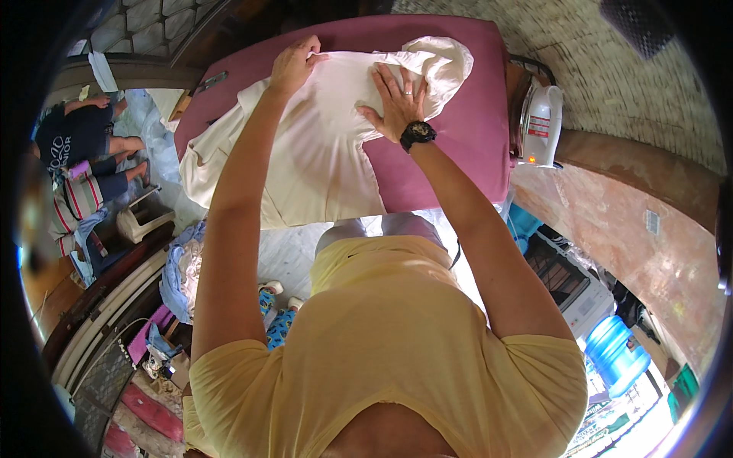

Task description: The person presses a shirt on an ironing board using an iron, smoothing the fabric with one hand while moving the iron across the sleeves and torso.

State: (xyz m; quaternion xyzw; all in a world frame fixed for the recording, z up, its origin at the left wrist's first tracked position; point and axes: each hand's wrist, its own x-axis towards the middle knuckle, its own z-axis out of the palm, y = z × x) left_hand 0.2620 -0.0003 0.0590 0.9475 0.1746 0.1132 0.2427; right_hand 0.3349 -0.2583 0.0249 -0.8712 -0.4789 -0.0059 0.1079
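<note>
A cream-coloured garment (321, 145) lies spread over a maroon padded ironing board (450, 168). Its left part hangs past the board's near left edge, and a sleeve-like part bunches up at the far right. My left hand (294, 67) pinches the garment's far edge between thumb and fingers. Flat on the cloth, my right hand (397, 107) presses near the bunched part with its fingers spread. A ring and a black wristwatch are on that hand and wrist. To the right of the board a white steam iron (543, 126) stands on its end with an orange light lit.
At the left a person in a dark shirt (76, 141) sits near a beige plastic stool (145, 221). Blue clothes (179, 267) are heaped at the lower left. A blue water jug (617, 355) stands at the lower right. A stone-like wall (634, 259) runs along the right.
</note>
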